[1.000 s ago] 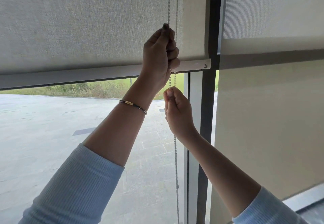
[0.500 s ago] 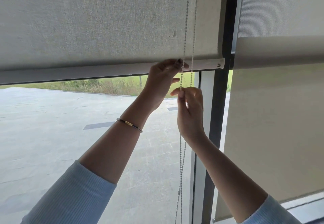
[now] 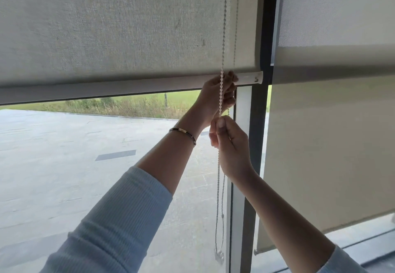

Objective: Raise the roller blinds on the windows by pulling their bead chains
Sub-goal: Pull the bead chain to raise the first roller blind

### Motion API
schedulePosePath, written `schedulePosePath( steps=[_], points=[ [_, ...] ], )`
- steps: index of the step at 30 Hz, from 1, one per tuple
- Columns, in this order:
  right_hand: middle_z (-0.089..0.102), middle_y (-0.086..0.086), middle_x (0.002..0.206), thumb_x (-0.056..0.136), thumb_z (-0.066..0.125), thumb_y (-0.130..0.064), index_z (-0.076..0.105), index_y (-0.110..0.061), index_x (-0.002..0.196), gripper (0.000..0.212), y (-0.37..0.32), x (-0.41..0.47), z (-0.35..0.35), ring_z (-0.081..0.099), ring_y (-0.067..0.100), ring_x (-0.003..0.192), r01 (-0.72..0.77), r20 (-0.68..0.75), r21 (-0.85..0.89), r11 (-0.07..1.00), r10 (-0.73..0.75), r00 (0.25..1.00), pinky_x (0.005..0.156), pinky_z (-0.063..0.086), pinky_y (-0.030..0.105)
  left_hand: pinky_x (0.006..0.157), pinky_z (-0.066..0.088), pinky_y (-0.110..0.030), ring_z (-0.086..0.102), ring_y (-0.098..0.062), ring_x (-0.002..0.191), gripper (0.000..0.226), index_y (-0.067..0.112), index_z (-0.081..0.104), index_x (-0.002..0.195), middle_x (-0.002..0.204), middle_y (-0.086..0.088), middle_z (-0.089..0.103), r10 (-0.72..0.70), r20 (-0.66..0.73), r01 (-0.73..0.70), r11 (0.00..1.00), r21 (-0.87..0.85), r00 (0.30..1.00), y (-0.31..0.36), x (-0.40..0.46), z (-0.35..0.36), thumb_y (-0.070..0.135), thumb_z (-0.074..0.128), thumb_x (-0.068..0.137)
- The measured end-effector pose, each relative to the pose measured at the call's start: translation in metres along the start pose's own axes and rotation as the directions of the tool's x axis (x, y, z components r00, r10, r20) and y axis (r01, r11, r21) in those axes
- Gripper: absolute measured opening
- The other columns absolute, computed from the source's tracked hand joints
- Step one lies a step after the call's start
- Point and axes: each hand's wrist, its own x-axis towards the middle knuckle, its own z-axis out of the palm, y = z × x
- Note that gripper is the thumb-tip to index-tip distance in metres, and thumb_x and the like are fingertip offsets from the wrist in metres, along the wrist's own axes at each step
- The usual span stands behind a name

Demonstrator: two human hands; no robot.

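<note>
Bead chain (image 3: 223, 44) runs through both closed grips, left hand (image 3: 215, 97) above right hand (image 3: 229, 144).

grey paved ground (image 3: 64, 165) outside, grass strip (image 3: 128, 103) beyond, dark window frame (image 3: 259, 123), bracelet (image 3: 182, 132)

No readable text, label, brand, number or sign shows anywhere: none on the blind fabric, the bottom rail, the window frame, the bracelet or the paving outside

dark window frame (image 3: 259, 144), roller blind (image 3: 106, 27) hung
</note>
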Motion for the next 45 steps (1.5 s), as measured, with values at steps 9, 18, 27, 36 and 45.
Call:
schedulePosePath(
  steps=[9,18,27,36,45],
  points=[
    [0.042,-0.015,0.055,0.103,0.037,-0.015,0.046,-0.025,0.074,0.032,-0.012,0.007,-0.012,0.034,0.003,0.050,-0.014,-0.051,0.011,1.000,0.015,0.999,0.049,0.028,0.015,0.039,0.031,-0.018,0.029,-0.007,0.040,0.029,0.011,0.053,0.076,0.051,0.004,0.033,0.015,-0.177,-0.021,0.999,-0.031,0.984,-0.020,-0.009,0.003,0.007,0.046,0.103],
    [0.046,-0.015,0.056,0.104,0.038,-0.009,0.045,-0.025,0.074,0.035,-0.020,0.013,-0.009,0.039,0.004,0.052,0.014,-0.066,-0.040,0.999,-0.016,0.998,0.052,0.031,0.014,0.044,0.029,-0.016,0.031,-0.007,0.052,0.023,0.008,0.055,0.080,0.065,-0.001,0.035,0.044,-0.212,-0.031,0.998,0.063,0.976,-0.023,-0.016,-0.005,0.010,0.049,0.103],
    [0.046,-0.018,0.056,0.103,0.037,-0.011,0.041,-0.037,0.076,0.037,-0.011,-0.001,-0.003,0.039,0.004,0.052,0.000,-0.061,-0.075,0.997,-0.004,0.998,0.053,0.029,0.018,0.038,0.034,-0.017,0.036,-0.004,0.037,0.033,0.010,0.060,0.075,0.045,0.009,0.043,0.027,-0.158,-0.028,1.000,-0.008,0.987,-0.012,-0.011,-0.001,0.010,0.045,0.104],
    [0.040,-0.010,0.059,0.101,0.034,-0.009,0.044,-0.011,0.075,0.029,-0.007,-0.008,-0.007,0.038,0.007,0.053,-0.009,-0.087,-0.104,0.995,0.000,0.996,0.051,0.030,0.025,0.042,0.030,-0.019,0.029,-0.007,0.041,0.030,0.006,0.060,0.077,0.049,0.007,0.034,0.051,-0.163,-0.051,0.999,0.005,0.985,-0.007,-0.009,-0.004,0.011,0.047,0.104],
    [0.039,0.008,0.060,0.101,0.033,-0.005,0.042,-0.012,0.073,0.030,-0.013,-0.014,-0.013,0.034,0.013,0.053,-0.024,-0.101,-0.110,0.994,0.013,0.995,0.050,0.029,0.028,0.053,0.029,-0.027,0.030,-0.013,0.056,0.030,0.007,0.064,0.081,0.066,-0.005,0.034,0.064,-0.184,-0.066,0.998,-0.006,0.981,0.004,-0.004,-0.004,0.011,0.046,0.105]
  ],
)
